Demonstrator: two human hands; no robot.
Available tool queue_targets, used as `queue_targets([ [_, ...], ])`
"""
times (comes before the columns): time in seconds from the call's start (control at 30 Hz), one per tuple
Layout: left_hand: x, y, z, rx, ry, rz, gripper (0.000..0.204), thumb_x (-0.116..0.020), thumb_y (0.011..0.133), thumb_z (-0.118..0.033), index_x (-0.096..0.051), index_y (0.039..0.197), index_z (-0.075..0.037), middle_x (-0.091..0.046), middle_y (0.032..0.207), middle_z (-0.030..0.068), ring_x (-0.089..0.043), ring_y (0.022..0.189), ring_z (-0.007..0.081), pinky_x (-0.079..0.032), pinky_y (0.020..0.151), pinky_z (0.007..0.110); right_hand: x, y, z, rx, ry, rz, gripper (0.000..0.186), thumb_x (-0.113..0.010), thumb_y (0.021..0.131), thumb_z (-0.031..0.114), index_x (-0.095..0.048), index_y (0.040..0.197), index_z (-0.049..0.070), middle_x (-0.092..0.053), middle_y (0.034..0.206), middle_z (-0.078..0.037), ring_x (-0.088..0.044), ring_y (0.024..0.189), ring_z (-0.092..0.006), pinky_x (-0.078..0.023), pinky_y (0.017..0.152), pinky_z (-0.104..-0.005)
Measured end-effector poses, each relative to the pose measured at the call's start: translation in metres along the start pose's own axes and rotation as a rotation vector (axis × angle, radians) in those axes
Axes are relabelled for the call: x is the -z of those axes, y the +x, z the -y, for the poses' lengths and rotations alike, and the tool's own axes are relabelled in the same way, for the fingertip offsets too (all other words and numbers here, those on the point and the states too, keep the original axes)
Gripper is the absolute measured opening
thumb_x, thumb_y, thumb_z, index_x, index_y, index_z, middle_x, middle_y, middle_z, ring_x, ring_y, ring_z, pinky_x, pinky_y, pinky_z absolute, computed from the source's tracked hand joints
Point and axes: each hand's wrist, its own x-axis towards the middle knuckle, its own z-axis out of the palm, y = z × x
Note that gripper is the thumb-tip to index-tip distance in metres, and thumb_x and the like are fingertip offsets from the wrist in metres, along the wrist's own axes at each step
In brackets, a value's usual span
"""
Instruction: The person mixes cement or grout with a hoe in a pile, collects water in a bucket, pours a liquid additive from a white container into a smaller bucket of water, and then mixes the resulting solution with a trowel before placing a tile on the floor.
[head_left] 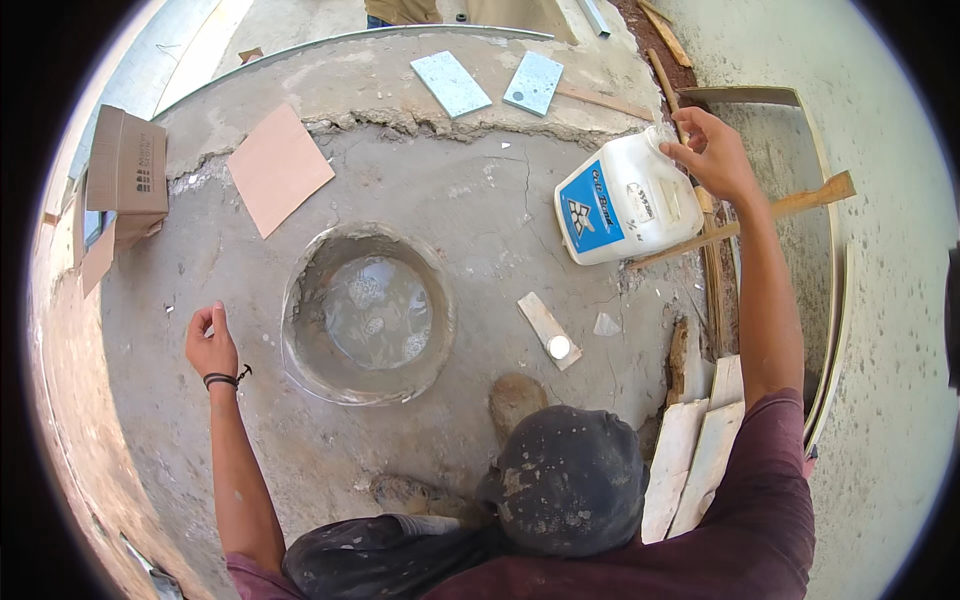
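Rough grey concrete floor [490, 250] is spread across the scene, with a broken, cracked ledge [350, 85] raised along its far side. At the middle, left of centre, a mud-coated bucket [312, 310] is set down, and a shallow layer of grey liquid [375, 310] is seen in its bottom. To the far right of it, a white jug [655, 205] with a blue label is stood on the floor, its neck uncapped.

The right hand [715, 155] is held at the jug's neck, with thumb and fingers bent; whether the neck is gripped or only touched cannot be told from this angle. The left hand [210, 345] is held up at the left of the bucket, well apart from the jug, its fingers loosely curled and nothing grasped.

Nearer than the jug, a small wooden strip [537, 317] is laid flat, with a white cap [559, 347] resting on its near end. Farther left, a pink tile [280, 170] is laid beyond the bucket, beside an open cardboard box [130, 165]. Two pale blue tiles [450, 84] are placed on the ledge. Under the right forearm, a wooden stick [815, 195] is seen.
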Motion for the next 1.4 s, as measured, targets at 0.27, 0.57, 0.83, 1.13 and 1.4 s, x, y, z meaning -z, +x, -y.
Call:
queue_targets([
  [0.27, 0.012, -0.011, -0.011, 0.025, 0.052, -0.007, 0.033, -0.069, 0.096, -0.034, -0.071, 0.092, -0.002, -0.071, 0.092, 0.0065, -0.067, 0.09, 0.0158, -0.052, 0.076, 0.031, -0.001, 0.042, -0.012, 0.016, -0.089, 0.36, 0.032, -0.084, 0.075, 0.012, -0.066, 0.099, 0.003, -0.063, 0.083, -0.005, -0.059, 0.077, -0.0162, -0.052, 0.075, -0.0346],
  [0.57, 0.028, -0.016, 0.001, 0.064, 0.124, 0.015, 0.034, -0.07, 0.096, -0.035, -0.071, 0.092, -0.001, -0.073, 0.092, 0.0078, -0.068, 0.091, 0.0173, -0.051, 0.087, 0.032, -0.024, -0.083, 0.035, -0.057, 0.651, 0.264, 0.027, -0.079, 0.083, -0.001, -0.061, 0.104, 0.003, -0.066, 0.09, -0.001, -0.063, 0.083, -0.0068, -0.054, 0.075, -0.0214],
  [0.83, 0.008, -0.009, 0.001, 0.053, 0.106, 0.053, 0.033, -0.072, 0.093, -0.034, -0.072, 0.094, -0.001, -0.074, 0.095, 0.0102, -0.069, 0.093, 0.0202, -0.051, 0.09, 0.033, -0.228, -0.28, -0.051, -0.639, 0.995, 0.417, 0.033, -0.077, 0.083, -0.002, -0.062, 0.113, 0.0, -0.071, 0.099, -0.007, -0.068, 0.085, -0.0117, -0.056, 0.075, -0.0249],
  [1.13, 0.035, -0.025, 0.003, 0.03, 0.191, 0.063, 0.032, -0.072, 0.091, -0.033, -0.073, 0.095, -0.001, -0.074, 0.099, 0.0141, -0.07, 0.099, 0.0259, -0.052, 0.091, 0.037, -0.066, -0.159, 0.008, 0.02, -0.136, -0.588, 0.057, -0.084, 0.085, 0.022, -0.052, 0.128, 0.001, -0.067, 0.102, -0.009, -0.062, 0.086, -0.0214, -0.047, 0.077, -0.0307],
  [1.4, 0.079, -0.031, -0.008, 0.064, 0.097, -0.053, 0.033, -0.072, 0.09, -0.034, -0.073, 0.095, -0.001, -0.074, 0.098, 0.0153, -0.07, 0.098, 0.0273, -0.052, 0.089, 0.039, -0.084, -0.083, -0.027, -0.237, 0.707, -0.114, 0.056, -0.077, 0.085, 0.005, -0.046, 0.132, 0.006, -0.068, 0.1, -0.012, -0.062, 0.084, -0.0145, -0.048, 0.074, -0.0283],
])
